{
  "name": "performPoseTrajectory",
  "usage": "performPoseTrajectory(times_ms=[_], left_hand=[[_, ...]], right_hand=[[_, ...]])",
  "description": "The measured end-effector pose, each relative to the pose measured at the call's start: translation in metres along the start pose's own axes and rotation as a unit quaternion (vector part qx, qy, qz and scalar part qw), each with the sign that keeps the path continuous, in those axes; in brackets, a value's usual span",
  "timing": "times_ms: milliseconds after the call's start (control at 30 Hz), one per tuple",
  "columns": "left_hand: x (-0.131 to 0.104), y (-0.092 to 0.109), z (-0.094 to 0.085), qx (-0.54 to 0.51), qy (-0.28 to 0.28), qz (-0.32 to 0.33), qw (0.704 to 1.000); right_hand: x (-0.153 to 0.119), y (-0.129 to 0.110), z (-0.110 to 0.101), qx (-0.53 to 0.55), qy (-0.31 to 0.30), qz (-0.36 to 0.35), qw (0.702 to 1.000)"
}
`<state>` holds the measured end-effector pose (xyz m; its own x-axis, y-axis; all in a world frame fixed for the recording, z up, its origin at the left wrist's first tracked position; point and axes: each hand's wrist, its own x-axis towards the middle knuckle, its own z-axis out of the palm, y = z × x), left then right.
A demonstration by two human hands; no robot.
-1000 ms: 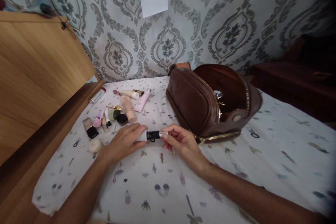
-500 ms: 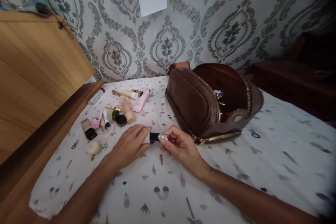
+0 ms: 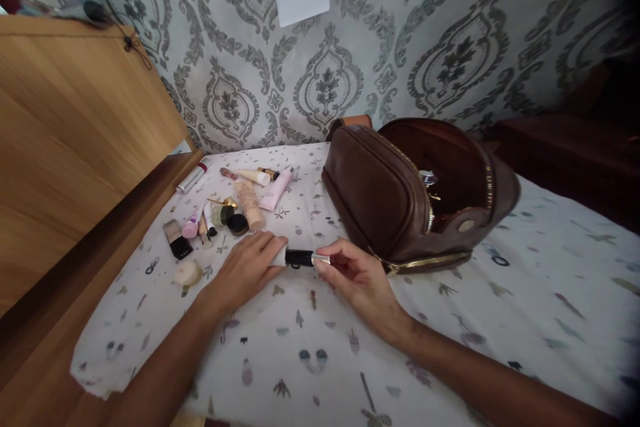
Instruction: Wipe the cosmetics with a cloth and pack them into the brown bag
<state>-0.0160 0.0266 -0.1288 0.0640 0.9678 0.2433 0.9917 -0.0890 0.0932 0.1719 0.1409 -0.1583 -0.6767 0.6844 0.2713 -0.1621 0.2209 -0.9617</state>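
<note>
Brown, open bag (image 3: 373,190) holds a silvery item (image 3: 428,177); both hands (image 3: 250,263) (image 3: 363,283) grip a black-and-silver tube (image 3: 299,257).

A home (damask wallpaper (image 3: 370,47))

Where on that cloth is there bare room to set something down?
Bare cloth shows between the left forearm and right forearm, and right of the bag. A narrower strip runs between bag and pink tube. Beyond the left hand, tubes and jars crowd together.

Dim light, dark upper-right corner
</note>
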Motion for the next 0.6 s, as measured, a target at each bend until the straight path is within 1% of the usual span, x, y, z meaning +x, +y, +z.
performPoseTrajectory(times_ms=[67,167,233,367,467,600], left_hand=[[0.000,-0.004,-0.001,-0.007,-0.020,-0.013,1.000],[0.000,-0.006,-0.003,-0.027,-0.040,-0.019,0.999],[0.000,-0.006,-0.005,-0.052,-0.042,-0.023,0.997],[-0.001,-0.009,-0.006,-0.117,-0.030,-0.032,0.992],[-0.002,-0.012,-0.007,-0.120,-0.027,-0.038,0.992],[-0.001,-0.013,-0.010,-0.129,-0.050,-0.051,0.989]], right_hand=[[0.001,0.000,-0.001,0.017,0.001,0.011,1.000],[0.004,-0.001,-0.002,0.037,0.000,0.007,0.999],[0.005,-0.002,-0.002,0.042,0.004,0.001,0.999],[0.003,-0.005,-0.001,0.054,0.009,0.004,0.999],[0.001,-0.006,-0.001,0.071,0.013,0.010,0.997],[0.003,-0.007,-0.002,0.075,0.000,0.017,0.997]])
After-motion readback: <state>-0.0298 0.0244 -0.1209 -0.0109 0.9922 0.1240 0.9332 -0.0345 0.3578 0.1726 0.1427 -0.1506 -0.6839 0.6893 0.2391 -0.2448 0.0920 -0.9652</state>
